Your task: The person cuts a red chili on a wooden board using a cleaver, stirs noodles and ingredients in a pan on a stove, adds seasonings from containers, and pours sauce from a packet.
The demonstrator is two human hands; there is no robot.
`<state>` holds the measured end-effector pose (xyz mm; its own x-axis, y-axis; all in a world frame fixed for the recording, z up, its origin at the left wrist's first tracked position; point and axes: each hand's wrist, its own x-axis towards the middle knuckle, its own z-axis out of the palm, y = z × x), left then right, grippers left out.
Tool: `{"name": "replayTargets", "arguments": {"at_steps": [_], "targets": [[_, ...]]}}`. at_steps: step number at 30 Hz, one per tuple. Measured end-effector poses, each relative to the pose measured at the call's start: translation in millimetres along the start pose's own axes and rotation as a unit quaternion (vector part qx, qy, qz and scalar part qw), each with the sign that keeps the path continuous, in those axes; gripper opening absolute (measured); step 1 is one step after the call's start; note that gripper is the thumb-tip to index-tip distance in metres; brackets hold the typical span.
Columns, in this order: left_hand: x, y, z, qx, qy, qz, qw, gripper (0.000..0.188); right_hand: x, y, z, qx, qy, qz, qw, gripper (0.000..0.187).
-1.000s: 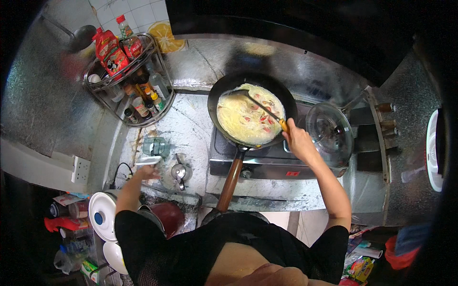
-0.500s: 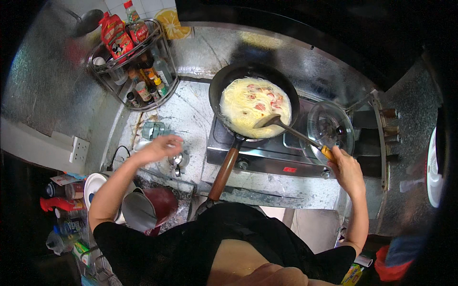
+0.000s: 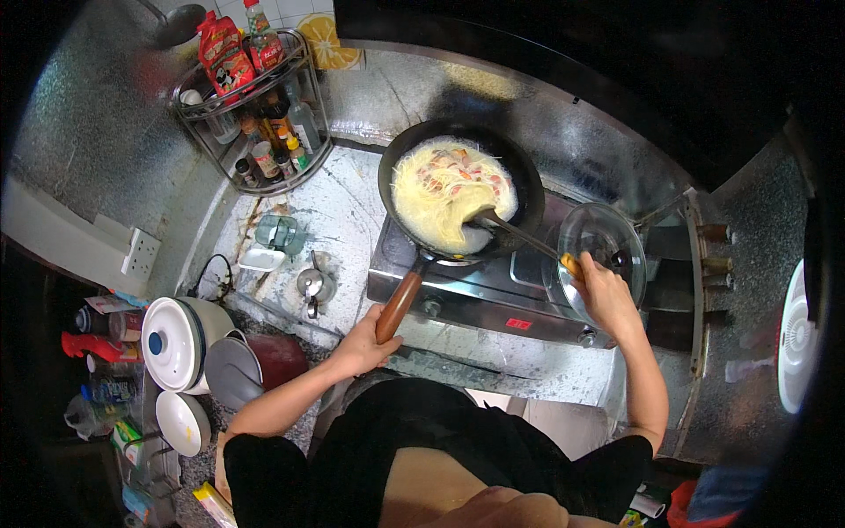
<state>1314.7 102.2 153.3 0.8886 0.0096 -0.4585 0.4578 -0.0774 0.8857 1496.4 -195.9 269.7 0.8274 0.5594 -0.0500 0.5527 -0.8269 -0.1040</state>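
Now the left hand (image 3: pixel 363 345) has closed on the black frying pan's wooden handle (image 3: pixel 399 305), steadying it, while the right hand (image 3: pixel 603 292) keeps gripping the yellow-handled spatula (image 3: pixel 519 236) in the egg.

Shiny foil-like metal sheeting (image 3: pixel 79 132) covers the walls around a worn, stained table (image 3: pixel 339 216). At ten o'clock a wall socket (image 3: pixel 141 253) sits on a pale ledge; a white fan (image 3: pixel 799 339) shows at three o'clock. The upper right is dark.

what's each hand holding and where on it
Left hand grips the frying pan by the end of its wooden handle; right hand holds the spatula at its handle's end.
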Motion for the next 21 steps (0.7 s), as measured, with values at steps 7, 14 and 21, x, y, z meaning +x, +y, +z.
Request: {"name": "replayTargets", "arguments": {"at_steps": [7, 14, 21], "targets": [[-3, -6, 2, -0.005, 0.030, 0.022, 0.999, 0.042, 27, 29, -2, 0.099, 0.035, 0.003, 0.994, 0.021], [-6, -1, 5, -0.029, 0.041, 0.037, 0.998, 0.045, 74, 68, 14, 0.123, 0.022, 0.044, 0.991, 0.024], [-6, -8, 4, 0.018, 0.063, 0.048, 0.997, 0.044, 74, 47, 22, 0.313, -0.274, 0.153, 0.896, 0.038]]}}
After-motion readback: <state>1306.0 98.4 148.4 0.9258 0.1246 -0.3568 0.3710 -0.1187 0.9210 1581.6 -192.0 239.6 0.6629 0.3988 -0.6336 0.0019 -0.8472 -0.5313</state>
